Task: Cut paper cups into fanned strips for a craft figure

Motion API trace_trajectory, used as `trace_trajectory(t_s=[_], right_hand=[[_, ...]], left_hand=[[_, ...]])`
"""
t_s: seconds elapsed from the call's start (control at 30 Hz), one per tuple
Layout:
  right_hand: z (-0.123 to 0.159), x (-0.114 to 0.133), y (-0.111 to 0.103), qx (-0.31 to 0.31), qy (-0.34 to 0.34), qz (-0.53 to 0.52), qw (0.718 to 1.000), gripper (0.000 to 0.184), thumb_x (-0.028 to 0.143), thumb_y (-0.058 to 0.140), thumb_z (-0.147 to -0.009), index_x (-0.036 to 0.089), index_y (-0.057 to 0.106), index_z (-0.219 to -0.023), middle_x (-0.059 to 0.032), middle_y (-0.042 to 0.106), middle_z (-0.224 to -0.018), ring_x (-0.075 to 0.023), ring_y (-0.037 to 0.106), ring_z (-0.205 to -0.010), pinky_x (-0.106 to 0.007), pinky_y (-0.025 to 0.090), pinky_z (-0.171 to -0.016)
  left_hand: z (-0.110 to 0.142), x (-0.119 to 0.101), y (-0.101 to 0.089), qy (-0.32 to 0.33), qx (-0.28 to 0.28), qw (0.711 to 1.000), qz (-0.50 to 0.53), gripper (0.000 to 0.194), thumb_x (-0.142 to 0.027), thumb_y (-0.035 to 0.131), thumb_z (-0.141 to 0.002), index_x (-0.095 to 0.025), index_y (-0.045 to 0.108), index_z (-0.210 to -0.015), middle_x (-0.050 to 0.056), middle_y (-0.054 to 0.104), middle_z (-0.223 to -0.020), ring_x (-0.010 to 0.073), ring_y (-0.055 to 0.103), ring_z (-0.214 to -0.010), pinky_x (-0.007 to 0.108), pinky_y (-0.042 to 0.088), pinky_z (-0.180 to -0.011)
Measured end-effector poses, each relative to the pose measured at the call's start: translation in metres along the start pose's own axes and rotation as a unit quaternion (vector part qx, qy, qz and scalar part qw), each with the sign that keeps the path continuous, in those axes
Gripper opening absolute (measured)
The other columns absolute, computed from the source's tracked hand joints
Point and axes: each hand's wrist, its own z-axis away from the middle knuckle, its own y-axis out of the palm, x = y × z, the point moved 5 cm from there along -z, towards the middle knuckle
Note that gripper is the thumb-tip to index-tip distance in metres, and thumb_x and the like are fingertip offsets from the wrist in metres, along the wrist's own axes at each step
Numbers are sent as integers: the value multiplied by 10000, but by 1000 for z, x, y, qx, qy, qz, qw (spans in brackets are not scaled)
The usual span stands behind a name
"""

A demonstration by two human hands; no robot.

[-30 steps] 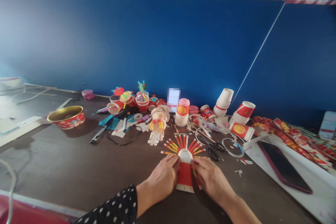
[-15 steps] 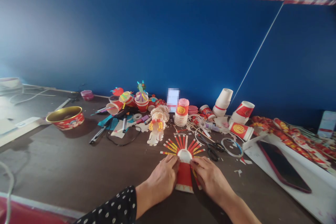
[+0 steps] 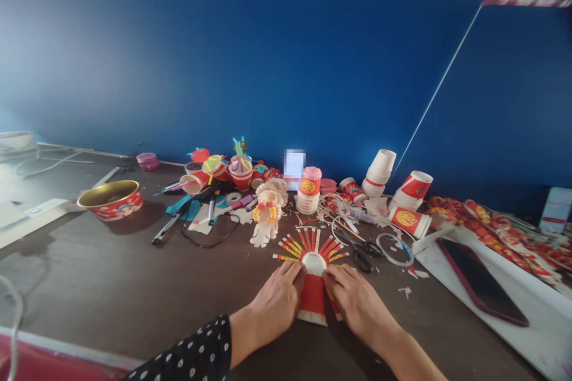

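Note:
A red paper cup (image 3: 311, 300) lies on its side on the dark table, its upper part cut into a fan of thin red, yellow and white strips (image 3: 310, 244) spread around its white base (image 3: 314, 263). My left hand (image 3: 277, 303) presses against the cup's left side, with the fingertips near the base. My right hand (image 3: 355, 303) presses on the right side in the same way. The cup's lower wall shows between my hands, and the hands hide its edges.
A paper-cup figure (image 3: 267, 220) stands just beyond the strips, near black scissors (image 3: 360, 259) and paper scraps. Further off are a gold-lined bowl (image 3: 110, 200), stacked white cups (image 3: 378, 174) and a phone (image 3: 480, 281) on a white board. A blue wall stands behind.
Both hands stay on the cup in nearly the same pose. The whole view has drifted slightly, and the cup's lower end has shifted a little to the left.

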Motion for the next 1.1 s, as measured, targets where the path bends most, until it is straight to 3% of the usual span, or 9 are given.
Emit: trace_trajectory(t_s=[0.17, 0.5, 0.63, 0.83, 1.1], right_hand=[[-1, 1, 3, 5, -3, 35, 999, 210, 69, 453, -816, 148, 571, -971, -74, 571, -993, -203, 501, -889, -318, 441, -782], [-8, 1, 9, 5, -26, 42, 999, 163, 105, 435, -832, 150, 590, -812, -65, 576, -843, -178, 506, -762, -300, 413, -691], [-9, -1, 2, -1, -12, 28, 1000, 193, 113, 407, -840, 159, 587, -790, -59, 574, -811, -172, 513, -745, -295, 423, -685], [-2, -2, -10, -43, 31, -105, 993, 236, 123, 402, -825, 182, 581, -967, -80, 577, -961, -192, 521, -876, -326, 438, -768], [-3, -2, -7, -61, 63, -97, 991, 269, 111, 418, -801, 152, 561, -1026, -99, 556, -978, -203, 516, -894, -347, 442, -800]], left_hand=[[-1, -3, -7, -3, 3, 999, -40, 306, -109, 334, -811, -71, 526, -1045, 145, 529, -1045, 226, 476, -960, 350, 413, -852], [-12, -9, -18, 25, 84, 995, -44, 283, -88, 376, -734, -77, 551, -956, 162, 513, -1034, 254, 448, -1004, 379, 387, -851], [-13, -5, -17, 27, 65, 997, -11, 312, -139, 449, -669, -102, 538, -966, 147, 500, -1047, 251, 448, -979, 379, 382, -857], [-4, -1, -23, -6, 12, 998, 62, 301, -131, 481, -610, -130, 511, -909, 106, 492, -949, 217, 450, -879, 350, 402, -825], [-1, -1, -24, -25, -3, 998, 62, 530, -137, 480, -608, -114, 422, -1134, 144, 418, -1128, 258, 395, -1035, 385, 370, -884]])
